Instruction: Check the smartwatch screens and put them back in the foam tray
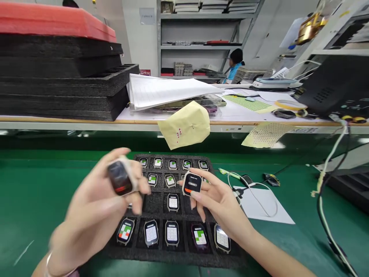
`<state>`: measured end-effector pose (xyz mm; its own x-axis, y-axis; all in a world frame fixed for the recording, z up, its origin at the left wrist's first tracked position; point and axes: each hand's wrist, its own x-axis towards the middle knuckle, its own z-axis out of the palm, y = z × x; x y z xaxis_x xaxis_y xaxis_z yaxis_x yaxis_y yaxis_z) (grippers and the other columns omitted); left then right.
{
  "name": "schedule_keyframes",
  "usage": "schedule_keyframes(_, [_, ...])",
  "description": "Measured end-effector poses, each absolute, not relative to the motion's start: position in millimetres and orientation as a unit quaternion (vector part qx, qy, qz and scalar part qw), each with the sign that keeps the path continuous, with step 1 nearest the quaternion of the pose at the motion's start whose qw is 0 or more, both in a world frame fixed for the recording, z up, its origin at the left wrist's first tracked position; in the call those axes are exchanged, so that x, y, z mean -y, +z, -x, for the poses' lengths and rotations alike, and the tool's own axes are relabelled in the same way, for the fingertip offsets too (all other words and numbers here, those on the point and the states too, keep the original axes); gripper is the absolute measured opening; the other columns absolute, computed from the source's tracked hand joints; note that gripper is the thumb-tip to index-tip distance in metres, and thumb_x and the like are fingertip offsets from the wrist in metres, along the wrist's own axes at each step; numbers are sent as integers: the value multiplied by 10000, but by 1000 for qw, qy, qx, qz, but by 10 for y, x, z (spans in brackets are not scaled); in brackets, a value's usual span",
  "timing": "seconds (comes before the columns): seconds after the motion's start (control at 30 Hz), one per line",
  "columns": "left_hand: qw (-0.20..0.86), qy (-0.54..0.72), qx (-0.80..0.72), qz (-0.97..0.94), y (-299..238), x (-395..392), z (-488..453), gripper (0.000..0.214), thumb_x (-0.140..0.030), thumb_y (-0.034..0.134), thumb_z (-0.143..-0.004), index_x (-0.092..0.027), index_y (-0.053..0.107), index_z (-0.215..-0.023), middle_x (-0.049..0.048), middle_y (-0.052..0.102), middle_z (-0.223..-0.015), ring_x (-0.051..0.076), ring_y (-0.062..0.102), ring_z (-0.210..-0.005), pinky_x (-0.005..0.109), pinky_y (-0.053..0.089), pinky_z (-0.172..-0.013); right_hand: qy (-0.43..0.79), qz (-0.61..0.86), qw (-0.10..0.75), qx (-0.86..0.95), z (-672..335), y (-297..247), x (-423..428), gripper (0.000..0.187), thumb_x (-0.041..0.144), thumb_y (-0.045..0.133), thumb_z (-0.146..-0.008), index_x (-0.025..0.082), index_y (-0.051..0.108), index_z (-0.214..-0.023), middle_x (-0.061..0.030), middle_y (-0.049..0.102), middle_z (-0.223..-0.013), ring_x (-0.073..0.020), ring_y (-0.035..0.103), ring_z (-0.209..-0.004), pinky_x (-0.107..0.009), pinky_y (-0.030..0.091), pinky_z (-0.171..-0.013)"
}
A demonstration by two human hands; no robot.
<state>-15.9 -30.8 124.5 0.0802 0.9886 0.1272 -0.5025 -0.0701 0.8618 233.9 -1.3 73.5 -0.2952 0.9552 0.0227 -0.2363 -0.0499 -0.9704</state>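
Observation:
My left hand (98, 196), slightly blurred, is closed around a strapless smartwatch (119, 177) with a dark screen and a red mark low on it. Between the fingers and thumb of my right hand (215, 192) is a second smartwatch (192, 183), its black screen showing small text and an orange-red bar. Both are held above a black foam tray (154, 204) divided into compartments. Several more watch bodies lie in it face up, such as one with a white grid screen (173, 202) and one with green and red blocks (125, 231). My hands hide some compartments.
Black foam trays (57, 77) are stacked on the shelf at left under a red one (54, 21). Yellow paper (187, 125) hangs over the shelf edge. A white sheet (263, 204), cable and green pen (229, 173) lie at right. A person (235, 65) is in the background.

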Motion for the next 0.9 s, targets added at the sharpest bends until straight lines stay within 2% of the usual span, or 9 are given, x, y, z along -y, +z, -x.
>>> schedule_keyframes(0.03, [634,590,-290,-406,1227,270,68,582,-151,805,-704,-248,588,-1236,44,640,-981,177,651,-842,189,546,-588,629,351,469,511,-2344,725,19,458,236,700,-864,236,532,-1290,-52,637,-857,-135,582,-619,-187,488,-421])
schedule_keyframes(0.07, [655,562,-302,-406,1185,223,-21,516,-126,771,-737,-231,600,-1212,42,636,-931,164,653,-800,180,537,-564,630,341,465,520,-2349,722,28,461,240,700,-863,239,529,-1291,-63,647,-891,-141,591,-626,-195,495,-420])
schedule_keyframes(0.23, [690,495,-322,-419,841,63,-252,435,-113,717,-798,-204,581,-1201,44,646,-885,162,666,-786,225,571,-658,620,338,466,533,-2344,719,51,441,244,674,-861,231,544,-1283,-90,665,-975,-151,609,-644,-219,507,-435])
schedule_keyframes(0.37, [705,471,-288,-445,697,64,-228,529,-106,730,-783,-235,551,-1264,65,663,-956,211,670,-888,317,587,-766,599,363,467,540,-2327,681,23,352,291,660,-869,220,585,-1206,-51,649,-836,-140,589,-585,-202,452,-412])
schedule_keyframes(0.53, [726,445,-241,-466,645,86,-209,508,-137,648,-857,-255,517,-1334,99,657,-1079,249,648,-1001,420,569,-870,543,427,472,547,-2287,660,-15,238,314,678,-866,197,630,-1068,7,602,-654,-81,453,-429,-195,329,-384])
schedule_keyframes(0.67, [724,449,-249,-460,623,96,-225,423,-184,585,-918,-247,521,-1331,98,661,-1057,236,663,-970,397,588,-833,547,425,472,545,-2283,633,-23,241,322,681,-863,191,633,-1059,-35,674,-741,-74,435,-428,-205,317,-389])
schedule_keyframes(0.8, [712,463,-255,-462,626,82,-233,401,-206,547,-946,-246,503,-1343,92,674,-1019,222,680,-930,356,607,-774,568,405,463,547,-2321,614,-4,253,316,660,-885,210,637,-1114,-5,630,-673,-99,502,-463,-195,354,-391])
schedule_keyframes(0.9, [708,471,-246,-465,623,59,-221,431,-191,560,-936,-250,492,-1357,97,681,-1046,220,677,-947,347,605,-779,595,380,453,544,-2329,643,22,327,286,675,-877,227,611,-1192,-28,653,-750,-133,576,-543,-199,411,-398])
